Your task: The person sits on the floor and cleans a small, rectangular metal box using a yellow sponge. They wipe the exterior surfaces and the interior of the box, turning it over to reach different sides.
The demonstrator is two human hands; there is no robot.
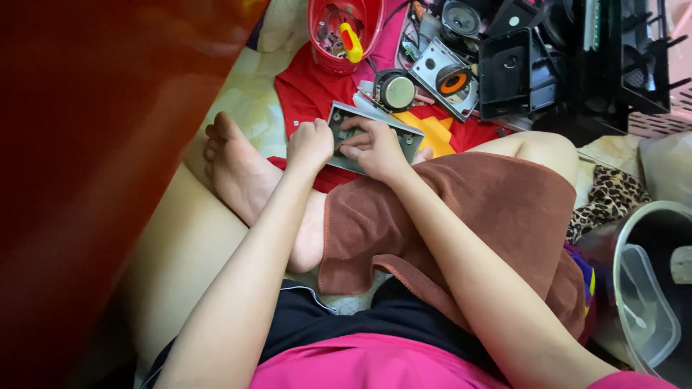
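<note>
**Two hands close on a grey panel**

Both forearms reach forward over a brown towel [497, 216] draped across the lap. The left hand [310, 144] is curled into a loose fist, clamped on the near left edge of a flat grey metal panel [404, 137]. The right hand [371, 148] presses bent fingers onto the panel's face. The rectangular panel lies tilted on red cloth [310, 90] beyond the knees, near a round speaker [395, 91] and a red plastic bowl [344, 32].
</note>
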